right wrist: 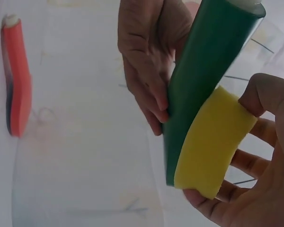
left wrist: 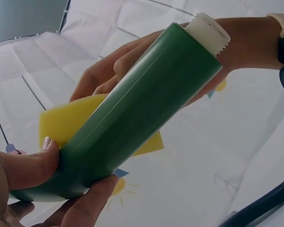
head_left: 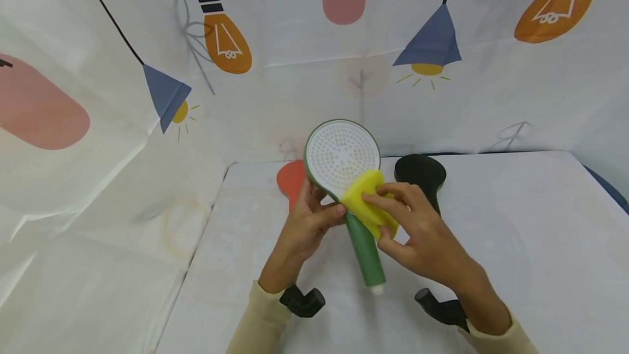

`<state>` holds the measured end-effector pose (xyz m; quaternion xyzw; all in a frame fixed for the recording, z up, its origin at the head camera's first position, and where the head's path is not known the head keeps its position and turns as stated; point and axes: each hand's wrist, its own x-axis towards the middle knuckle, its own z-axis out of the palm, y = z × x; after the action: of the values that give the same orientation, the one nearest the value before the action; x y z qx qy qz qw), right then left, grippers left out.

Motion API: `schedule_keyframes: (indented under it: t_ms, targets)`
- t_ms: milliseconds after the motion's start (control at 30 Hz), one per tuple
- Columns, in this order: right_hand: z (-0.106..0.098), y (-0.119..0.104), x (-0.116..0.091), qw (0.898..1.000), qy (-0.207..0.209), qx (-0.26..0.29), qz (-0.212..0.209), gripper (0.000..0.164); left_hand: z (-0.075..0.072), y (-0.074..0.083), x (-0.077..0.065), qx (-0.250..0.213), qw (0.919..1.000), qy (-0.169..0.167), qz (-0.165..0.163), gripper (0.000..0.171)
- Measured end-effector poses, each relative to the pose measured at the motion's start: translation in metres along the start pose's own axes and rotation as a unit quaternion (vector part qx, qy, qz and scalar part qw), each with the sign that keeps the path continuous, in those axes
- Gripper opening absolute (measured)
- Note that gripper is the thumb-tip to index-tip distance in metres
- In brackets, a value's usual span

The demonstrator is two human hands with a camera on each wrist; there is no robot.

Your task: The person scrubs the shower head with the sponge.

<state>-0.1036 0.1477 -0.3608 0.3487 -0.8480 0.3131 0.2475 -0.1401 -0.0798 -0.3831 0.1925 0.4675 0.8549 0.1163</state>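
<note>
A green shower head (head_left: 342,152) with a white, nozzle-dotted face is held up above the table, its handle slanting down to a white threaded end (left wrist: 209,33). My left hand (head_left: 309,223) grips it at the neck, thumb on one side and fingers on the other. In my right hand (head_left: 422,234) is a yellow sponge (head_left: 366,201), pinched between thumb and fingers. The sponge lies against the handle just below the round face, as the right wrist view also shows. Part of the neck is hidden behind the sponge and fingers.
A red shower head (head_left: 291,179) lies on the white-covered table (head_left: 516,245) behind my left hand. Behind my right hand lies a black one (head_left: 420,171). A white patterned sheet (head_left: 304,92) hangs along the back and left.
</note>
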Motion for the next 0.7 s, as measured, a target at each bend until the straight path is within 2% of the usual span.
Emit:
schedule_keyframes:
  t_ms: [267, 533, 700]
  targets:
    - [-0.015, 0.0, -0.004, 0.998, -0.052, -0.005, -0.034, 0.057, 0.002, 0.002, -0.001, -0.003, 0.9998, 0.018, -0.01, 0.08]
    - [-0.031, -0.001, -0.008, 0.991, -0.098, 0.009, -0.091, 0.061, 0.006, 0.005, -0.002, 0.0, 0.9993, 0.035, -0.017, 0.069]
    - [-0.041, -0.005, -0.015, 0.986, -0.131, 0.021, -0.098, 0.062, 0.008, 0.004, -0.003, -0.013, 0.9993, 0.033, -0.011, 0.06]
